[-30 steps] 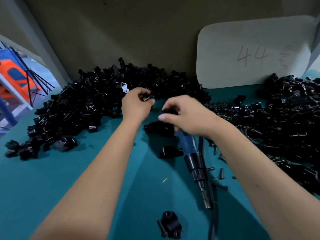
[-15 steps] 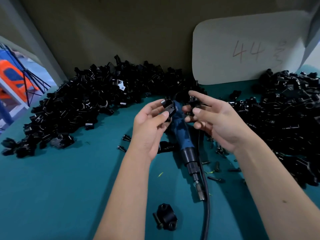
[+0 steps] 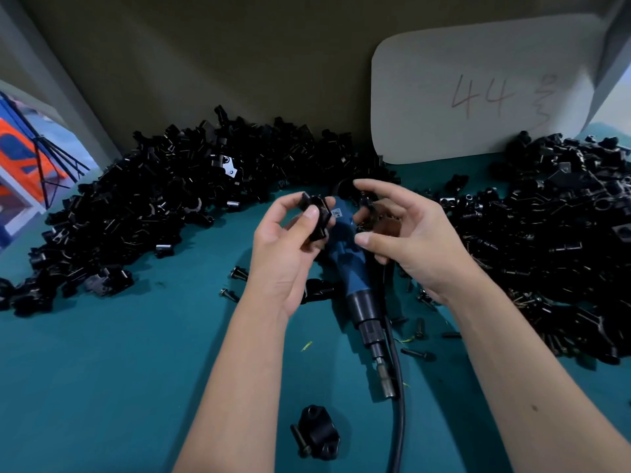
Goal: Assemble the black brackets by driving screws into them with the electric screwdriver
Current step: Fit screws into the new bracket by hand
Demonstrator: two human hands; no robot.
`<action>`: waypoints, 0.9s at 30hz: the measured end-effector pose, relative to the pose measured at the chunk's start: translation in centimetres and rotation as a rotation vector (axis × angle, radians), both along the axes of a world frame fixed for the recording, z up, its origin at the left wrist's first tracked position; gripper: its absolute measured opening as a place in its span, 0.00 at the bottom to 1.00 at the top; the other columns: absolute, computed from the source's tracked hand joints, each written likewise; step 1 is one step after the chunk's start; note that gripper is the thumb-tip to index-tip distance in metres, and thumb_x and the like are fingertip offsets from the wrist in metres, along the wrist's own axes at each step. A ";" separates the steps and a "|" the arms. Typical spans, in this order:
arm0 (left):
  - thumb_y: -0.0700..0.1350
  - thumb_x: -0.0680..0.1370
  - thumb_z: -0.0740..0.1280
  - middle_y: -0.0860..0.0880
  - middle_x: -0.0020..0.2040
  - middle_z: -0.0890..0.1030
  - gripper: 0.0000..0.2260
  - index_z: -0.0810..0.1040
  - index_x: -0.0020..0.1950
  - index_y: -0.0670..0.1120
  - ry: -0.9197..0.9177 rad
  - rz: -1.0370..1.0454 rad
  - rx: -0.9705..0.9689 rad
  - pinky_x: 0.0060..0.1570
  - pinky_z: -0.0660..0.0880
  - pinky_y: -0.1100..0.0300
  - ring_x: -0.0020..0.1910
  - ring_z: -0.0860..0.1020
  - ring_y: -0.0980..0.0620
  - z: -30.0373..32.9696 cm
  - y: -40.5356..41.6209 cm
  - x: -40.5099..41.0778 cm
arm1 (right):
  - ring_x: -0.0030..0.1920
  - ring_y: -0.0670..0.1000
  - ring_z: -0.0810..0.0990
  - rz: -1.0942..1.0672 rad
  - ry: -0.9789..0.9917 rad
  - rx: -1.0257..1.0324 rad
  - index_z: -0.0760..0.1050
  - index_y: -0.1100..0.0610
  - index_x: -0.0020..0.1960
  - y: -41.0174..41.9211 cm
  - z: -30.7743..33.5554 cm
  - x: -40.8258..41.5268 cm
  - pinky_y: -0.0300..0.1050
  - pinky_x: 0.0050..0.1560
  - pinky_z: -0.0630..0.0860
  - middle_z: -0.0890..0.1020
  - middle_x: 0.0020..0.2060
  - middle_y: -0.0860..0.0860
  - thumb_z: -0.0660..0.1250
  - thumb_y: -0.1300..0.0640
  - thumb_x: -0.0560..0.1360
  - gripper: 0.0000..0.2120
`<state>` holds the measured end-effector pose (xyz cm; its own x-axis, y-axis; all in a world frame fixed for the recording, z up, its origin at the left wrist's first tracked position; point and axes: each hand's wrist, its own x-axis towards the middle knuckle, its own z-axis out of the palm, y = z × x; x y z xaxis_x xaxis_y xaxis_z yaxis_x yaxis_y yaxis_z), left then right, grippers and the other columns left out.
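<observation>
My left hand (image 3: 285,254) is raised over the teal table (image 3: 102,370) and pinches a black bracket (image 3: 316,218) between thumb and fingers. My right hand (image 3: 413,240) is level with it, fingers partly spread, with a small black part (image 3: 367,200) held at the fingertips; what that part is cannot be told. The blue electric screwdriver (image 3: 353,271) lies on the table under both hands, held by neither, its bit (image 3: 386,380) pointing toward me. A bracket with a screw in it (image 3: 319,433) lies at the near edge.
Large heaps of black brackets lie at the left (image 3: 153,206) and at the right (image 3: 563,240). Loose screws (image 3: 417,353) are scattered around the screwdriver. Its black cable (image 3: 397,421) runs toward me. A white board marked "44" (image 3: 478,97) leans on the back wall.
Both hands have come back from the pile with parts and lifted them above the screwdriver. Since half a second ago they have stayed close together, with the bracket turned slightly in my left hand.
</observation>
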<state>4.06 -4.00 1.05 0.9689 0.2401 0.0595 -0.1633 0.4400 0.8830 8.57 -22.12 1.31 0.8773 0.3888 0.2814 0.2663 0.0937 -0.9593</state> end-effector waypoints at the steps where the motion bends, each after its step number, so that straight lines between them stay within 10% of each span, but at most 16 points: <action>1: 0.36 0.83 0.66 0.41 0.56 0.86 0.06 0.79 0.54 0.47 0.002 0.007 -0.017 0.46 0.80 0.58 0.47 0.82 0.48 0.0 0.0 0.0 | 0.41 0.51 0.80 0.007 0.004 0.015 0.80 0.44 0.68 0.0 0.0 0.0 0.43 0.37 0.77 0.84 0.50 0.54 0.74 0.69 0.75 0.28; 5: 0.36 0.82 0.66 0.48 0.42 0.82 0.08 0.77 0.48 0.48 0.023 0.076 -0.095 0.39 0.80 0.59 0.40 0.83 0.47 0.0 -0.1 0.1 | 0.45 0.51 0.84 -0.033 -0.035 0.012 0.80 0.43 0.68 0.1 0.0 0.0 0.42 0.38 0.78 0.84 0.52 0.54 0.70 0.67 0.79 0.25; 13: 0.38 0.85 0.57 0.43 0.47 0.81 0.07 0.72 0.50 0.45 0.008 0.051 -0.105 0.38 0.74 0.59 0.39 0.75 0.49 0.0 -0.3 0.3 | 0.53 0.54 0.87 -0.187 -0.074 -0.016 0.81 0.52 0.60 0.2 -0.6 0.3 0.57 0.58 0.83 0.87 0.52 0.51 0.77 0.61 0.75 0.16; 21: 0.43 0.76 0.75 0.52 0.51 0.86 0.15 0.78 0.61 0.54 -0.139 0.201 0.522 0.52 0.79 0.57 0.51 0.83 0.53 -1.1 -0.5 0.5 | 0.53 0.48 0.87 -0.210 -0.106 0.020 0.84 0.49 0.59 -0.1 -0.2 0.3 0.43 0.53 0.82 0.88 0.51 0.46 0.78 0.63 0.74 0.16; 27: 0.39 0.74 0.77 0.48 0.54 0.87 0.13 0.86 0.57 0.51 -0.130 0.089 0.460 0.54 0.82 0.51 0.54 0.85 0.48 -0.9 -0.8 0.5 | 0.48 0.50 0.87 -0.103 -0.090 -0.033 0.85 0.53 0.60 0.1 -0.4 0.3 0.38 0.43 0.80 0.88 0.51 0.48 0.76 0.64 0.75 0.15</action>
